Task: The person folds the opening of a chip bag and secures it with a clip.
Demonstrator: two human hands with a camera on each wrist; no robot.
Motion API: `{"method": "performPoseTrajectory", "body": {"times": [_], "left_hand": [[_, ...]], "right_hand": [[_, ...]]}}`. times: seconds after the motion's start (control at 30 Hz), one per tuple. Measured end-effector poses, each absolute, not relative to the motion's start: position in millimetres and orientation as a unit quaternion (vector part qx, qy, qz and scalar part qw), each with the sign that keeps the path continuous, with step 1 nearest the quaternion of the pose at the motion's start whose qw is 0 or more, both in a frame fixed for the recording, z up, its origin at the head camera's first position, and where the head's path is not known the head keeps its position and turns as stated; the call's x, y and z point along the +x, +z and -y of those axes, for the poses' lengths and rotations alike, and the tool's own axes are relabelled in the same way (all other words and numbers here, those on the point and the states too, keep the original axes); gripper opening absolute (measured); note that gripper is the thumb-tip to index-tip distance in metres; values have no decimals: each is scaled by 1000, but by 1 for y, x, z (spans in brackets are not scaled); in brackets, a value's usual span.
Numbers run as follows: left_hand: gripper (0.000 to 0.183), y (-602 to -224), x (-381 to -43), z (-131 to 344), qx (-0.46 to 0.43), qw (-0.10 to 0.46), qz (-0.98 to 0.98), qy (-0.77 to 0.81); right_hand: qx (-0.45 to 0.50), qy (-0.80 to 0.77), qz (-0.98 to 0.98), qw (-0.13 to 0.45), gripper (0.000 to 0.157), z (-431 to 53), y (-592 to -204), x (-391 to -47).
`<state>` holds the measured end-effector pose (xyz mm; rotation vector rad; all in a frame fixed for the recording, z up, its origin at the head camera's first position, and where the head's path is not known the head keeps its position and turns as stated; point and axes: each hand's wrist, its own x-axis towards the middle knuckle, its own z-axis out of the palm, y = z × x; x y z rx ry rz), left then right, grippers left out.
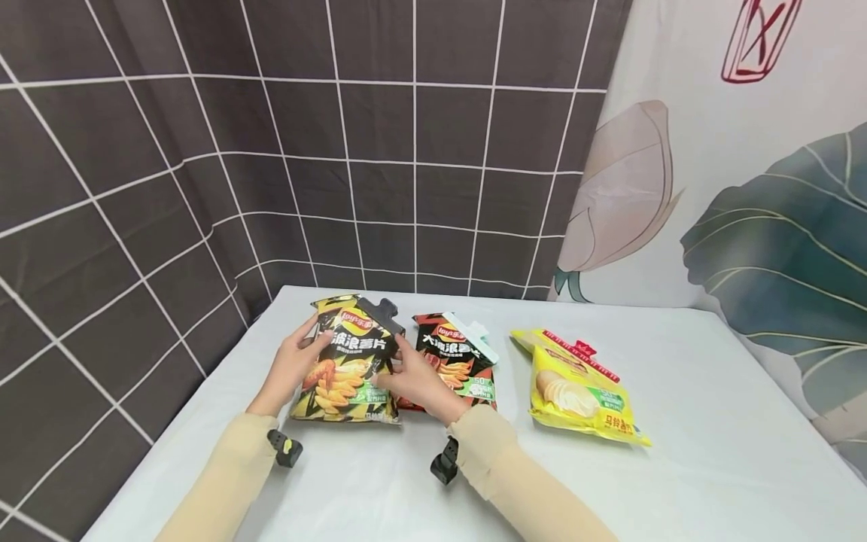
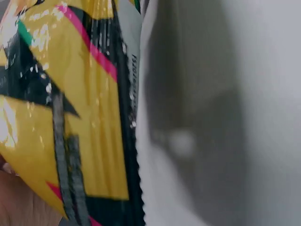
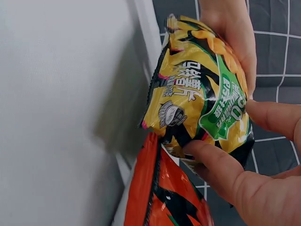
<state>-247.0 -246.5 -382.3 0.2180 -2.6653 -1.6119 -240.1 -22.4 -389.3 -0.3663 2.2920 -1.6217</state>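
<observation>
Both hands hold a yellow-and-black bag of potato chips [image 1: 342,388] at the left of the table, its printed front facing up. A black bag clip [image 1: 381,314] sits across its top right corner. My left hand [image 1: 287,369] grips the bag's left side; the left wrist view shows mostly the bag's shiny back [image 2: 94,141]. My right hand [image 1: 427,380] holds the right side, thumb and fingers on either face in the right wrist view. Right beside it lies a red-and-black chip bag [image 1: 452,369] with a white clip [image 1: 474,339], partly covered by the right hand.
Farther right lies a yellow chip bag [image 1: 576,395] with a red clip [image 1: 582,354] across its top. The white-covered table [image 1: 704,376] meets a dark gridded curtain [image 1: 447,196] behind and at left. A floral cloth [image 1: 677,263] hangs at the right.
</observation>
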Motion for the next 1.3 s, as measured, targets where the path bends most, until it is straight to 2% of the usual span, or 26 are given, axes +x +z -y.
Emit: {"method": "performPoseTrajectory", "body": {"times": [0.6,1.07,1.3], "left_hand": [[65,-395,-260,248,93,-4,858,-506],[62,-402,-262,244,94,-19,859,-503],[62,-398,-264,244,96,-29,868,-486]], "right_hand": [[-81,-556,-812,155,81,45,-406,-238],[-77,-563,-810,143,70,50,-404,-229],[-97,-577,-799,140,71,46,-396,-225]]}}
